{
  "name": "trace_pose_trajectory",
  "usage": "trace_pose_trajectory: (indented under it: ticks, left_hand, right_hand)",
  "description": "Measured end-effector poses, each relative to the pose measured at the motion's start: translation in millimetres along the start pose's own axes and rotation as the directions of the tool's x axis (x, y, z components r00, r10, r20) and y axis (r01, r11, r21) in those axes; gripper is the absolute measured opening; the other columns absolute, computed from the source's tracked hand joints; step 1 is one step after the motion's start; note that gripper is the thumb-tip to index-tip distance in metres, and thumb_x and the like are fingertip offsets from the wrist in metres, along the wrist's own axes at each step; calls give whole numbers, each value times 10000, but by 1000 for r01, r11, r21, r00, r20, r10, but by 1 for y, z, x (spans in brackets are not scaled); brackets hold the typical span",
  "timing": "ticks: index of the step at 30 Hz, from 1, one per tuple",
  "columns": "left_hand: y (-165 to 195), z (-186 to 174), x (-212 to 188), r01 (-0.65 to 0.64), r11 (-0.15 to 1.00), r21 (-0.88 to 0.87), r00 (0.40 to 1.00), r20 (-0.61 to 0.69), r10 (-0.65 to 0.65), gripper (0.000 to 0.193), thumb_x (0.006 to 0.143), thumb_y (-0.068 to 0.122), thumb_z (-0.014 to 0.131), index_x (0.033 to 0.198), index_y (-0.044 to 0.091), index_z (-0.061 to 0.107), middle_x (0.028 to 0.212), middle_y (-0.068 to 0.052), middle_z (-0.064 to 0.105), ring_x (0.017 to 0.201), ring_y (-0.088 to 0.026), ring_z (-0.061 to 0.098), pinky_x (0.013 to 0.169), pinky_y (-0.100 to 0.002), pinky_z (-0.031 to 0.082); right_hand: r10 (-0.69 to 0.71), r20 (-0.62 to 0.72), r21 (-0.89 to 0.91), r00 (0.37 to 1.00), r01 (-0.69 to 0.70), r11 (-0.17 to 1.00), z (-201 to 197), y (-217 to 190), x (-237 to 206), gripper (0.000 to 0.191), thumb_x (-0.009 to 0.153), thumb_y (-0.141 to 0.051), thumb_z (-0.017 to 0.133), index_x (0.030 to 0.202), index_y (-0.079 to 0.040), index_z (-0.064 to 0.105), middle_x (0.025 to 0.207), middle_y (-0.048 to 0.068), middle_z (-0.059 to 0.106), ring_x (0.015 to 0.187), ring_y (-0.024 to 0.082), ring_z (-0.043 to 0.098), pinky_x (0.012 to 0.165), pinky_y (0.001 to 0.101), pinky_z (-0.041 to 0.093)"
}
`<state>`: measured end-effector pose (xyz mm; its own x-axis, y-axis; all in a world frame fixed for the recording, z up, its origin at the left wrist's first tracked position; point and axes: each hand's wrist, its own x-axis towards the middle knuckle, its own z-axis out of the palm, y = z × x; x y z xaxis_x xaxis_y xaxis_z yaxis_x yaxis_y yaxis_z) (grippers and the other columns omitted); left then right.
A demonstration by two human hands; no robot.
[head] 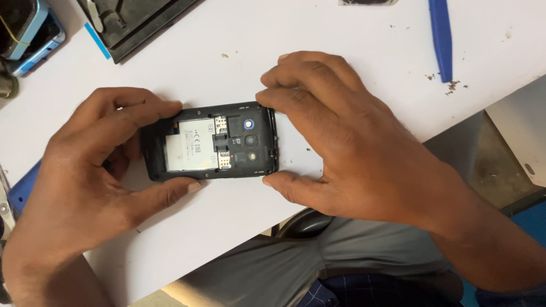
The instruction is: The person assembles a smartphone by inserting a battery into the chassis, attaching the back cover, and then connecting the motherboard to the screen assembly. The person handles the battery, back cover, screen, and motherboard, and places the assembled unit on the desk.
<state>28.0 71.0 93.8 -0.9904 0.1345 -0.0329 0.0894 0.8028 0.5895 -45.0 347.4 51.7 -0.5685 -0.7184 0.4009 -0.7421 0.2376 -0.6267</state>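
One small black plastic phone with its back cover off (210, 142) is held flat on the white bench (352, 40), gripped between the two hands; the left hand (91, 165) is closed on the phone's left end, with the forefinger along the upper edge and the thumb along the lower edge; the right hand (347, 148) is closed on the right end, with fingertips pressed against the upper right corner and the thumb under the lower right corner. Inside the open back, one pale rectangular label plate (190, 150) is seen toward the left hand, and one round camera lens with a blue ring (249, 124) toward the right hand; card slots lie between them.

The step in hand is judged to be the working of the phone's frame at its right end, where a thin seam is seen beside the right fingertips; whether it is being prised apart or pressed shut cannot be told. A careful, even pressure along that edge would be called for next, with the left hand kept firm as a brace.

Beyond the right hand, one blue plastic prying tool (441, 37) lies on the bench, well apart; beyond the left hand, one black flat device (136, 20) and one blue-cased gadget (25, 31) are seen at the far edge; a few dark crumbs (452, 85) lie near the tool.
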Motion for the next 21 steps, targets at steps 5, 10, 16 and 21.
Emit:
trace_pose_trajectory:
  ticks: [5,10,16,21]
  left_hand:
    - [-1,-2,-1,-5,1000,-24,1000,17,5,771,572,157,941,1294,68,683,1200,-46,608,770,-76,550,595,-227,450]
    - [-6,-2,-2,-19,999,-35,1000,18,20,767,573,157,940,1291,74,682,1225,-46,606,797,-73,556,616,-227,463]
    - [-5,-3,-1,-13,999,-39,1000,19,14,763,585,148,934,1302,80,683,1225,-45,599,777,-72,540,604,-225,446]
    - [-3,-2,1,17,1000,-13,999,38,-16,767,589,150,933,1312,85,687,1236,-47,601,776,-73,548,585,-222,440]
  right_hand:
    - [18,11,-6,1000,-18,1000,1,-3,3,727,726,-242,913,1293,36,552,1356,186,513,1384,384,445,1074,503,491]
    - [13,23,-20,1000,-13,1000,3,-3,6,724,717,-266,921,1271,31,562,1379,183,520,1413,394,422,1098,521,474]
    - [11,27,-40,1000,-10,999,3,-2,5,720,703,-280,933,1252,28,583,1372,184,528,1422,409,406,1098,536,460]
    - [14,24,-13,1000,-13,1000,2,1,4,697,717,-274,927,1246,20,581,1372,185,521,1441,420,394,1120,543,454]
